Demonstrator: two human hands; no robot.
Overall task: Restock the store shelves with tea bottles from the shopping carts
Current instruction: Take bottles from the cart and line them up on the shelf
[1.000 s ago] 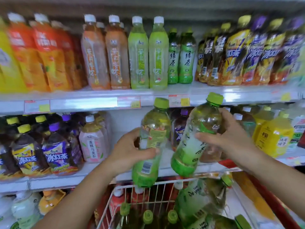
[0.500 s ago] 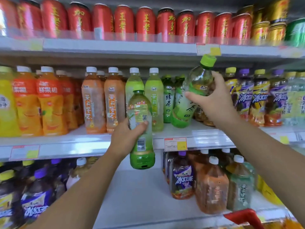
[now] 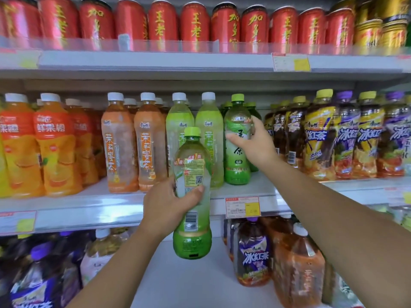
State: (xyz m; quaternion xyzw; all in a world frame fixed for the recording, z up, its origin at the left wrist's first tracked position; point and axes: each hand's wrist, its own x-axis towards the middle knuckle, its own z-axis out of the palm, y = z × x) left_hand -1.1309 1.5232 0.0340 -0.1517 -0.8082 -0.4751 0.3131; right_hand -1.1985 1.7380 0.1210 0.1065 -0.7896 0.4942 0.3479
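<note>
Setting a green-capped plastic tea bottle (image 3: 236, 156) into its matching centre-frame row (image 3: 250, 105), our right hand (image 3: 254, 146) grips it; our left hand (image 3: 164, 203) clasps a second bottle (image 3: 193, 158), ready.

White metal shelving (image 3: 155, 63) w/ yellow price tags (image 3: 291, 62).

A row of red cans (image 3: 162, 21) with gold lettering is seen standing upright, side by side, along the top level, and gold cans (image 3: 375, 30) are stacked at its right end. A clear plastic strip (image 3: 169, 46) is fitted in front of their bases. An upper price tag (image 3: 291, 62) with a yellow patch is fixed just below, towards the right. One level down, at the left, orange juice bottles (image 3: 55, 147) with white caps are lined up touching one another. Lower still, a middle price tag (image 3: 242, 206) and a left price tag (image 3: 17, 222) are fixed, their print too blurred to be read
</note>
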